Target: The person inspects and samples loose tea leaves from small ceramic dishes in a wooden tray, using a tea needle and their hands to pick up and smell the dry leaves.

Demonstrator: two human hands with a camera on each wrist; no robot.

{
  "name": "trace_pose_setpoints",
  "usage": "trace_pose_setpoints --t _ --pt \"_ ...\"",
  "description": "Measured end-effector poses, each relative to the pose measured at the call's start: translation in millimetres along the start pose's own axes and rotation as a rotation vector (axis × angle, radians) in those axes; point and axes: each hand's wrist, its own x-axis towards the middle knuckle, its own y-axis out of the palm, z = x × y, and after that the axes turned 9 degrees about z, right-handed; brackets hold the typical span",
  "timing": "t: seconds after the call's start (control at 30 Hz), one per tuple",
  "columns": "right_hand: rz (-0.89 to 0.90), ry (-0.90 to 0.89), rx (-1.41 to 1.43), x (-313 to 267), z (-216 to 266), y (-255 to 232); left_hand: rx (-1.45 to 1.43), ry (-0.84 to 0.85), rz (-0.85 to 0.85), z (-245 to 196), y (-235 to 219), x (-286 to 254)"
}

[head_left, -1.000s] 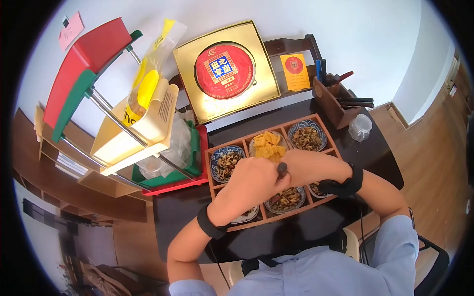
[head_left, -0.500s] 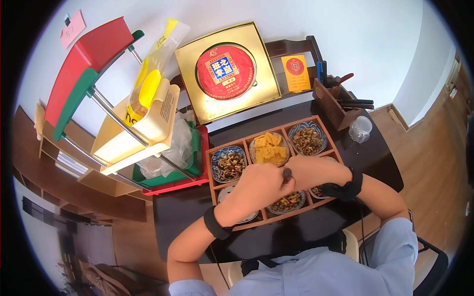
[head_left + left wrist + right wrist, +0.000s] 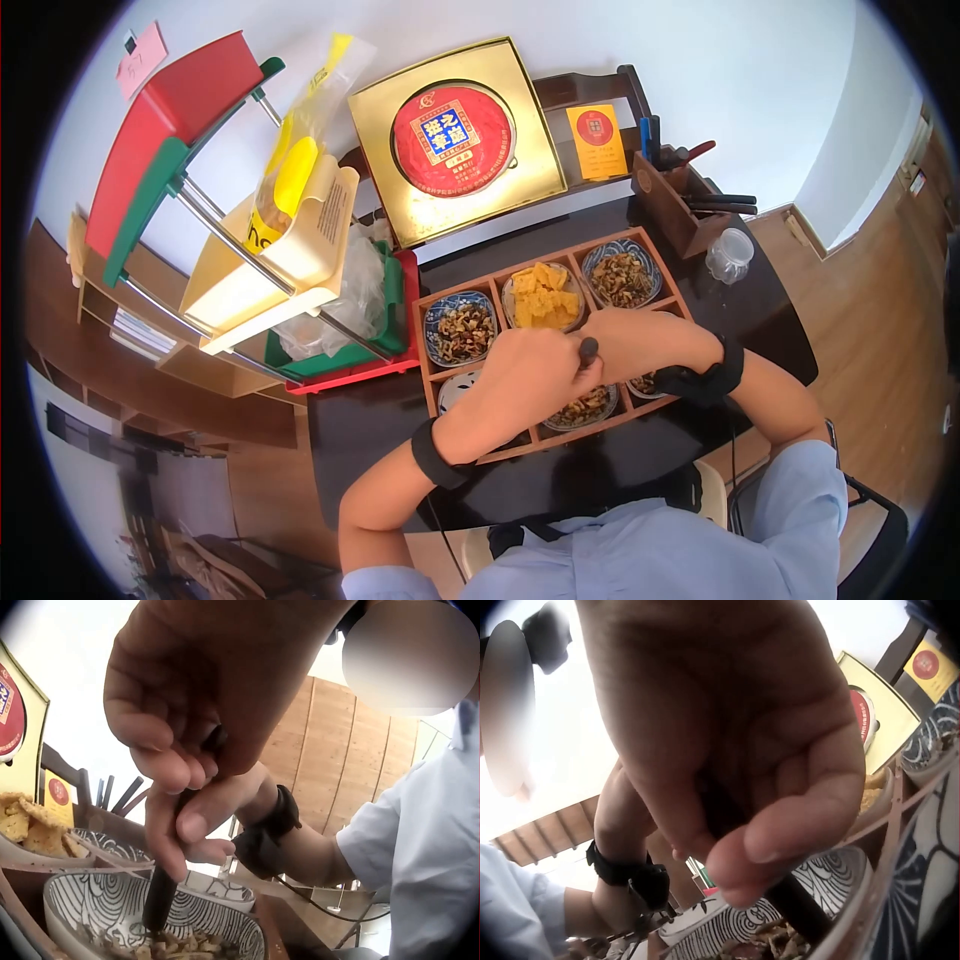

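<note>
A dark rod [image 3: 160, 898] stands steeply, its lower end among dried bits in the front middle patterned bowl [image 3: 97, 900]. My left hand [image 3: 525, 380] has its fingers curled round the rod's upper part; the rounded end [image 3: 588, 350] shows above it in the head view. Lower down, my right hand [image 3: 640, 342] grips the same rod, its fingertips close together in the right wrist view. The two hands touch or nearly touch over the wooden divided tray [image 3: 422, 370]. In the head view they hide the rod's lower part.
Bowls of dried bits [image 3: 462, 330] and yellow pieces [image 3: 543, 295] fill the tray's back row. A tiered rack [image 3: 265, 275] stands left, a gold box [image 3: 458, 140] behind, a wooden holder [image 3: 685, 215] and a clear jar [image 3: 730, 256] at the right.
Both hands have shifted slightly to the right and toward the body with the rod, uncovering more of the yellow pieces and of the front left bowl. Both still grip the rod.
</note>
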Motion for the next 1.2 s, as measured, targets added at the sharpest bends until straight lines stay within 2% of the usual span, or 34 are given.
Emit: trace_pose_setpoints --t 0.13,0.2,0.43,0.5,0.63,0.73,0.83,0.9,0.93,1.0,1.13,1.2 --pt "-0.144 -0.129 -0.078 -5.1 3.2 0.9 -0.001 0.032 -0.037 -2.5 -0.4 -1.6" --pt "0.006 0.002 0.107 -0.3 -6.8 5.3 0.048 0.003 -0.061 -1.2 9.2 0.8" --pt "-0.053 -0.081 -0.094 -14.4 20.1 -10.9 -0.008 0.053 -0.063 -10.0 -7.4 -6.8" --pt "0.130 0.109 0.111 -13.1 20.6 -7.8 0.029 0.047 -0.034 -8.6 1.1 -8.0" --pt "0.117 0.045 0.183 -8.1 8.2 -5.7 0.065 -0.013 -0.053 -7.2 7.2 -4.5" --pt "0.050 0.000 0.017 -13.9 20.2 -11.5 0.061 0.013 -0.033 -10.8 -2.9 -6.3" --pt "0.112 0.053 0.068 -14.7 22.0 -8.1 0.003 0.029 -0.039 -10.3 -1.5 -9.0" --pt "0.158 0.077 0.271 -9.3 12.0 2.6 -0.027 0.028 0.037 -6.5 4.7 -9.3" --pt "0.155 0.078 0.271 -8.5 11.4 2.5 -0.027 0.030 0.037 -6.4 3.4 -9.1" --pt "0.112 0.022 -0.022 -5.0 12.5 1.0 -0.033 0.032 0.040 -7.2 -2.7 -10.5" --pt "0.090 0.036 -0.013 -10.0 27.2 -6.5 -0.052 0.039 0.005 -8.5 -9.4 -16.1" --pt "0.188 0.074 0.098 -9.4 28.7 -2.7 -0.026 0.085 0.028 -4.6 0.4 -18.7"
